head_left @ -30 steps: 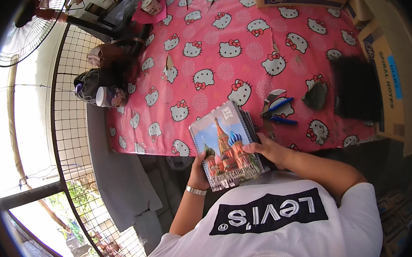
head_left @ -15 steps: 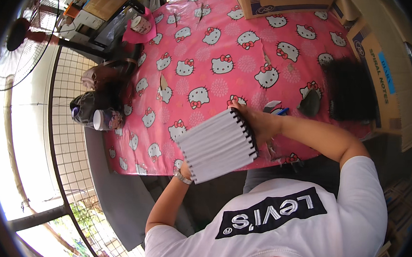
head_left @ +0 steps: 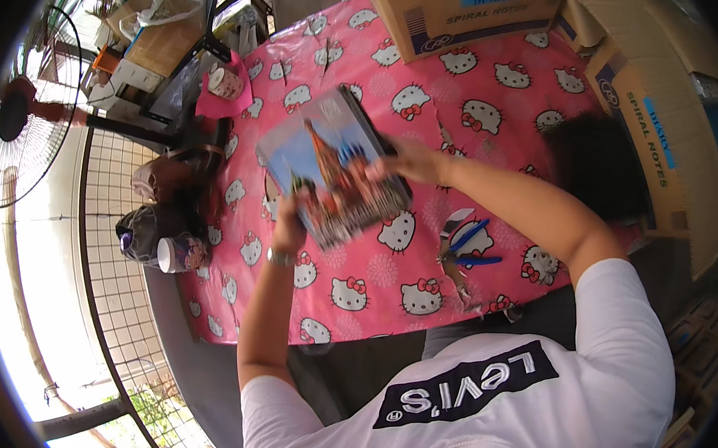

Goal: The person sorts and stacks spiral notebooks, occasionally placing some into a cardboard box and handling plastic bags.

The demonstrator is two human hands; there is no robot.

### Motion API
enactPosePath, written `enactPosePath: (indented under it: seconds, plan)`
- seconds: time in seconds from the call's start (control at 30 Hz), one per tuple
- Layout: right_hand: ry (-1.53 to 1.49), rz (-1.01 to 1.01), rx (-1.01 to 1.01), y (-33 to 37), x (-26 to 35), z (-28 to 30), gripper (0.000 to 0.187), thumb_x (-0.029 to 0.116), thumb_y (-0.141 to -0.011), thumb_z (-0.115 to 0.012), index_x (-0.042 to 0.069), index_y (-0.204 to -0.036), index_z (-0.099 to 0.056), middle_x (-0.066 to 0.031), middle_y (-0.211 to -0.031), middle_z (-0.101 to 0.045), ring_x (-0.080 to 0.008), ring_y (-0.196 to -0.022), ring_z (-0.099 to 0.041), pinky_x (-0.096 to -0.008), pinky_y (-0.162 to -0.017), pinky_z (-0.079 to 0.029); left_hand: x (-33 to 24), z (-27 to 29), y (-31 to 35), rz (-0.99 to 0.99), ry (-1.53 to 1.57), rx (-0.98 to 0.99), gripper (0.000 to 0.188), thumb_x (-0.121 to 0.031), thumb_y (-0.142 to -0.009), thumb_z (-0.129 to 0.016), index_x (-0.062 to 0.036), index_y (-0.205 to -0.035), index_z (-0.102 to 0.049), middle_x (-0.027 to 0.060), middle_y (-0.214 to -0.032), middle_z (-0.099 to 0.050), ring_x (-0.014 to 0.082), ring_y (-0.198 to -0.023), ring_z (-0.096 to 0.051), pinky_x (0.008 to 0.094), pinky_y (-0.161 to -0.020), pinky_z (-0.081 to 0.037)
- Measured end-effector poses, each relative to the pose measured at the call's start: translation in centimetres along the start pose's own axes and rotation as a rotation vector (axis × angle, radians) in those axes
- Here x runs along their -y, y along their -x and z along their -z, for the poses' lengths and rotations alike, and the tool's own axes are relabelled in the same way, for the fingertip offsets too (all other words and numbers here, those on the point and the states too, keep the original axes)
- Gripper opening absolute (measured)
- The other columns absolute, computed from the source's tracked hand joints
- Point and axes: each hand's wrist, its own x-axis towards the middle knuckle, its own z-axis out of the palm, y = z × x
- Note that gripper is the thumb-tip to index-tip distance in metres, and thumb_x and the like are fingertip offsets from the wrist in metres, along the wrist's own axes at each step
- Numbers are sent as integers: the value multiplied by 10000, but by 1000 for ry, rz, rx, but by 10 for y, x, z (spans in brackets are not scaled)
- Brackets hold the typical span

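Above the table I hold a thick stack of spiral notebooks [head_left: 325, 167], tilted and a little blurred. Its top cover carries a picture of colourful towers under a blue sky. My left hand [head_left: 290, 226], with a metal watch at the wrist, grips the near left edge. My right hand [head_left: 413, 161] clasps the opposite side, next to the dark bound edge. Below my right forearm, a pair of blue-handled pliers [head_left: 470, 248] lies on the pink patterned tablecloth [head_left: 356, 261], touched by neither hand.
Cardboard boxes stand at the far edge [head_left: 473, 24] and on the right [head_left: 644, 136]. A black heap [head_left: 596, 166] lies beside the right box. Along the left are a cup [head_left: 180, 255], a black bag [head_left: 146, 230], another cup [head_left: 225, 84] and a standing fan [head_left: 26, 109].
Both hands have carried the stack forward and to the left, away from my body. It has turned from its white layered side to its picture cover. The pliers now show fully.
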Motion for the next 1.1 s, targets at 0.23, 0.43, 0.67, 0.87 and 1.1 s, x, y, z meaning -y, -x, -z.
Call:
enactPosePath:
  seconds: [0.23, 0.43, 0.67, 0.87, 1.1]
  plan:
    - [-112, -232, -358, -83, 28, 86, 581, 486, -762, -692, 52, -1147, -657, -100, -1054, -684, -184, -953, -637, -327, -859, -465, -54, -29, -164, 30, 194, 57, 340, -310, -897, -605, -86, -1152, -586, 95, -1098, -679, 260, -976, -673, 417, -881, -546]
    - [-59, -250, -588, -110, 5, 114, 605, 518, -825, -656, 39, -1194, -639, -135, -1181, -652, -217, -1039, -621, -375, -901, -462, -57, -15, -247, 165, 116, -19, 359, -304, -880, -644, -141, -1194, -585, 83, -1136, -670, 257, -1008, -660, 444, -912, -523]
    - [-397, -208, -698, -108, -17, 97, 723, 539, -851, -613, 36, -1362, -516, -146, -1357, -549, -277, -1218, -535, -416, -1029, -395, -65, -22, -264, 263, 94, 19, 266, -298, -914, -584, -130, -1117, -618, 72, -1042, -695, 249, -865, -692, 401, -803, -572]
    - [-126, -225, -521, -121, -18, 109, 801, 600, -868, -548, 61, -1448, -424, -173, -1456, -448, -289, -1321, -440, -400, -1083, -339, -69, -27, -255, 167, 83, -128, 179, -308, -902, -604, -131, -917, -628, 38, -881, -701, 225, -745, -685, 385, -709, -581]
    - [-175, -282, -540, -122, -17, 99, 845, 660, -835, -550, 68, -1431, -458, -172, -1474, -429, -265, -1367, -389, -430, -1106, -293, -59, -8, -250, 166, 131, -135, 282, -331, -880, -619, -116, -1062, -625, 73, -967, -694, 241, -802, -685, 388, -745, -580]
